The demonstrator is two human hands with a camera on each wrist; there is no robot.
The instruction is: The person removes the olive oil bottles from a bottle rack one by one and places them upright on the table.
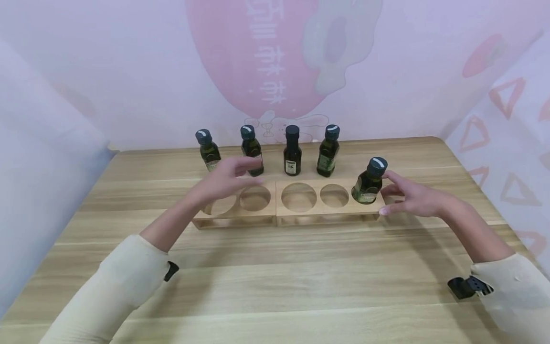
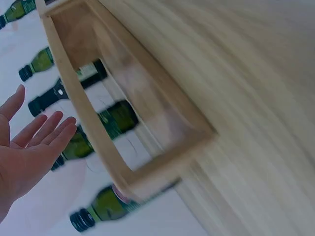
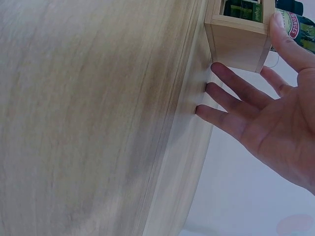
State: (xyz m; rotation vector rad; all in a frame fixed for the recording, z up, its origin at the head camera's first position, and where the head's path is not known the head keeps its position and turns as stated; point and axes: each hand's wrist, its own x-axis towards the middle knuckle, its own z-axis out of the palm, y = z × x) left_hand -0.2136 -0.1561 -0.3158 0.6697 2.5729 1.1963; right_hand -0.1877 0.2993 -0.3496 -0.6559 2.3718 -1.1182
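Observation:
My left hand (image 1: pixel 227 179) hangs over the left wooden bottle rack (image 1: pixel 270 217), its fingers fairly straight and holding nothing. Its fingertips overlap a dark green bottle (image 1: pixel 252 153) behind that rack in the head view. In the left wrist view the same hand (image 2: pixel 37 142) shows spread fingers. At the right end of the right wooden rack (image 1: pixel 356 212) is my right hand (image 1: pixel 414 195). Its thumb (image 3: pixel 276 22) is at the rack's edge, with the other fingers extended beside the end wall. A dark green bottle (image 1: pixel 369 181) stands in that rack's rightmost hole, close to the right hand.
Behind the racks stand a bottle at far left (image 1: pixel 209 150), a slimmer black-capped bottle (image 1: pixel 292 153) and another green bottle (image 1: pixel 328 152). The racks sit end to end on a wood-grain table (image 1: pixel 301 286). A printed curtain (image 1: pixel 150 71) rises behind the table's back edge.

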